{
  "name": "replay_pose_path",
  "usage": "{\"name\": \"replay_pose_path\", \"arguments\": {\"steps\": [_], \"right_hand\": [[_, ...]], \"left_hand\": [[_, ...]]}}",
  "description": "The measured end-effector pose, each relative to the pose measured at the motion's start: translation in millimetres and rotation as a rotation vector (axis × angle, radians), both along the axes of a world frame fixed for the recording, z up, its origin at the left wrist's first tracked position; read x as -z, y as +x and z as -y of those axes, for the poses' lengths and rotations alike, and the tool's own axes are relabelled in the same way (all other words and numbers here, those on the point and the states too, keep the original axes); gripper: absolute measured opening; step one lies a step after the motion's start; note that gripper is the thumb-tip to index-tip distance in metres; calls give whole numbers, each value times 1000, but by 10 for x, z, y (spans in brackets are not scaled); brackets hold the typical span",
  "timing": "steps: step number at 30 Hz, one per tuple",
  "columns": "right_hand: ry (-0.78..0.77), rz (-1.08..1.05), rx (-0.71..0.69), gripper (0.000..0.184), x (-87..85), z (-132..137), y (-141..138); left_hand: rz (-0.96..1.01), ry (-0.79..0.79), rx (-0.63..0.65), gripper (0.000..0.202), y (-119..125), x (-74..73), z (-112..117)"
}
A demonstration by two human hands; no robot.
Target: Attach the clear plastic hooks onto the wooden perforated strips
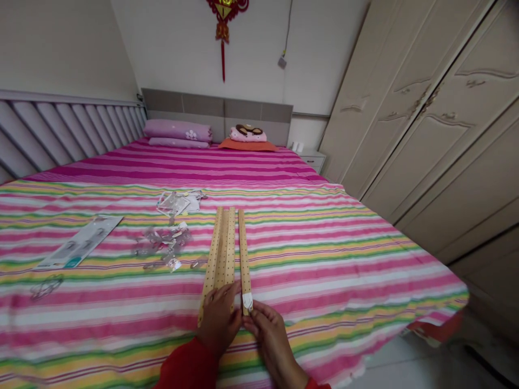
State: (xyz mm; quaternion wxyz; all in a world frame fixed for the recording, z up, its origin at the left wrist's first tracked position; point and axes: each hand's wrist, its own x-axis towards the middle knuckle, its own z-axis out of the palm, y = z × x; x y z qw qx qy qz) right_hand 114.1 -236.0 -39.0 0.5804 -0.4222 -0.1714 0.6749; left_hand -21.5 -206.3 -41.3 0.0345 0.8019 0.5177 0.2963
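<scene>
On a striped bedspread lie long light-wood pieces dotted with rows of small holes: a wide channel-shaped piece (223, 243) and, right of it, a narrow strip (244, 248). Over the near end of the wide piece lies my left hand (219, 319), its fingers bent and its fingertips and thumb at the narrow strip's left edge. A small white piece (247, 300), perhaps a hook, sits on top of the strip's near end. Thumb and fingers of my right hand (265, 327) are closed at this end, next to the white piece. Exact fingertip contact is partly hidden.
Left of the wood lie a pile of small clear plastic packs (168, 243), more packaging (182, 202), a card with hooks (83, 243) and a wire-like loop (47, 286). Pillows (178, 132) rest by the headboard (194, 100). A wardrobe (430, 135) stands at right.
</scene>
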Motion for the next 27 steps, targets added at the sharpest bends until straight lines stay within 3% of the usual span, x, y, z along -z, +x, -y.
{"name": "replay_pose_path", "arguments": {"steps": [9, 13, 17, 22, 27], "right_hand": [[14, 184, 26, 44, 124, 19, 84], [164, 475, 151, 37, 64, 39, 158], [377, 715, 116, 25, -33, 22, 191], [593, 799, 73, 26, 19, -29, 179], [587, 816, 67, 25, 97, -51, 171]], "left_hand": [[-13, 68, -17, 48, 4, -43, 37], [-21, 120, -8, 33, -47, -98, 52], [-25, 143, 17, 29, -29, -124, 90], [58, 157, 23, 25, 51, -121, 146], [63, 172, 2, 20, 88, -153, 135]]}}
